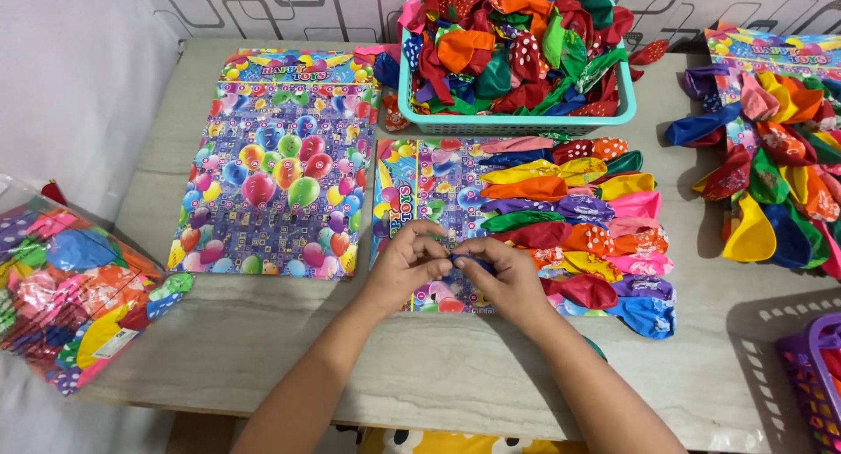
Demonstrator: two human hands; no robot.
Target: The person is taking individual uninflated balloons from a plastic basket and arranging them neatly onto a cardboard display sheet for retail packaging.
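Note:
My left hand and my right hand meet over a colourful printed card lying sideways on the table. Both pinch a small dark blue balloon between the fingertips, right above the card's lower part. The right half of this card is covered by rows of flat balloons in red, yellow, orange, pink, purple and blue, fastened side by side.
A teal basket heaped with loose balloons stands behind the card. A stack of bare printed cards lies to the left. A clear bag of balloons sits at the left edge. Another balloon-filled card lies right, a purple basket at the lower right.

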